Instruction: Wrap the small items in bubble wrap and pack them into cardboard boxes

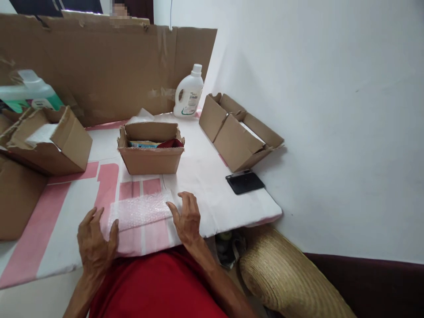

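A sheet of clear bubble wrap [139, 212] lies flat on the white and pink table cover [205, 176], near the front edge. My left hand [94, 245] rests at its left end with fingers spread, thumb touching the wrap. My right hand [187, 216] rests at its right end, fingers spread and flat. Neither hand grips anything. Just behind the wrap stands a small open cardboard box [150, 159] with a blue packet and something red inside.
A white detergent bottle [188, 92] stands at the back by a cardboard wall [99, 66]. Open boxes lie at right [236, 132] and left [49, 141]. A black phone [245, 181] sits near the right edge. A straw hat [288, 278] lies below the table.
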{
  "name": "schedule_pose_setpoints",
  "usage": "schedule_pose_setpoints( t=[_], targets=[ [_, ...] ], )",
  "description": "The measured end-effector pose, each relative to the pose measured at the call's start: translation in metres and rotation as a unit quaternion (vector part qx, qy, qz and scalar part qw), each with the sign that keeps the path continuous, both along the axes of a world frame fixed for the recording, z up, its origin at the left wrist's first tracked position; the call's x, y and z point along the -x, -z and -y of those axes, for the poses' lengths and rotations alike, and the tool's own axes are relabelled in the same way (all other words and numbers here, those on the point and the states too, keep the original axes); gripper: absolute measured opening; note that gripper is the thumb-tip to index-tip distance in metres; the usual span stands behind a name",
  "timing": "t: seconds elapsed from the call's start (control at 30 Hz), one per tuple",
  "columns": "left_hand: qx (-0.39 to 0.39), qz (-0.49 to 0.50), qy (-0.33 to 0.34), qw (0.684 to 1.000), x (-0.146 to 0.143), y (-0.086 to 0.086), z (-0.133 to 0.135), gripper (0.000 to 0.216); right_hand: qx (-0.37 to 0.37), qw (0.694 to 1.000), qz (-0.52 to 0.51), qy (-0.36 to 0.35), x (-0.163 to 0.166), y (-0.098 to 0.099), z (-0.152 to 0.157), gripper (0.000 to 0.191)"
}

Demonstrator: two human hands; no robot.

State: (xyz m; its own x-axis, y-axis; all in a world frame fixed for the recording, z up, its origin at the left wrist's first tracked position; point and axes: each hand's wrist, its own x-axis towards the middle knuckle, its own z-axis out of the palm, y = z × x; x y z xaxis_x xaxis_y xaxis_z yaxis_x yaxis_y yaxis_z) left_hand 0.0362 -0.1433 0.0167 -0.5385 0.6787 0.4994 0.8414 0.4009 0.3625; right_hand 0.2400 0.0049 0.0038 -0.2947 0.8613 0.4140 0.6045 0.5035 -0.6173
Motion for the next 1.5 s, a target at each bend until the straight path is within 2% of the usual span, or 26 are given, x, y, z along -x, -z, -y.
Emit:
schedule_pose_setpoints(
  t=[0.03,0.1,0.17,0.23,0.3,0.37,0.53,0.7,0.87,1.03,1.13,1.23,1.3,1.43,1.5],
  targets=[
    [0.008,-0.026,0.033,0.999,-0.006,0.002,0.001,0.053,-0.019,0.999,0.011,-0.024,0.002,-0.004,0.007,0.043],
    [0.051,-0.059,0.127,0.989,-0.014,0.013,0.002,0.052,-0.061,0.988,0.045,-0.135,0.01,-0.011,0.022,0.049],
    [0.094,-0.085,0.219,0.967,-0.017,0.03,0.002,0.056,-0.083,0.957,0.088,-0.262,0.021,-0.01,0.036,0.061],
    [0.115,-0.121,0.26,0.951,-0.015,0.047,0.001,0.062,-0.073,0.933,0.133,-0.325,0.028,-0.003,0.042,0.074],
    [0.123,-0.147,0.259,0.947,-0.011,0.056,0.0,0.065,-0.052,0.928,0.167,-0.33,0.027,0.007,0.039,0.08],
    [0.133,-0.154,0.242,0.949,-0.008,0.056,0.0,0.065,-0.037,0.932,0.187,-0.309,0.018,0.018,0.031,0.082],
    [0.123,-0.14,0.236,0.954,0.006,0.041,-0.001,0.058,-0.022,0.941,0.225,-0.251,-0.01,0.029,0.009,0.079],
    [0.099,-0.119,0.279,0.948,0.017,0.024,-0.013,0.035,-0.03,0.934,0.258,-0.244,-0.013,0.031,-0.009,0.082],
    [0.116,-0.126,0.319,0.932,-0.013,0.015,-0.036,0.028,-0.033,0.93,0.282,-0.235,-0.029,0.027,-0.053,0.073],
    [0.125,-0.102,0.341,0.926,-0.056,0.019,-0.048,0.037,-0.046,0.921,0.299,-0.244,-0.049,0.017,-0.099,0.066],
    [0.125,-0.082,0.355,0.923,-0.065,0.02,-0.045,0.05,-0.047,0.929,0.281,-0.237,-0.058,0.008,-0.113,0.06],
    [0.107,-0.096,0.36,0.922,-0.059,0.019,-0.038,0.063,-0.062,0.943,0.229,-0.232,-0.066,-0.002,-0.106,0.063],
    [0.098,-0.104,0.364,0.92,-0.049,0.019,-0.032,0.065,-0.083,0.943,0.192,-0.259,-0.067,-0.006,-0.085,0.064],
    [0.089,-0.119,0.375,0.915,-0.037,0.019,-0.023,0.048,-0.13,0.908,0.169,-0.361,-0.057,0.0,-0.024,0.044],
    [0.072,-0.141,0.379,0.912,-0.037,0.02,-0.023,0.037,-0.139,0.896,0.185,-0.379,-0.049,0.007,0.001,0.031]
  ],
)
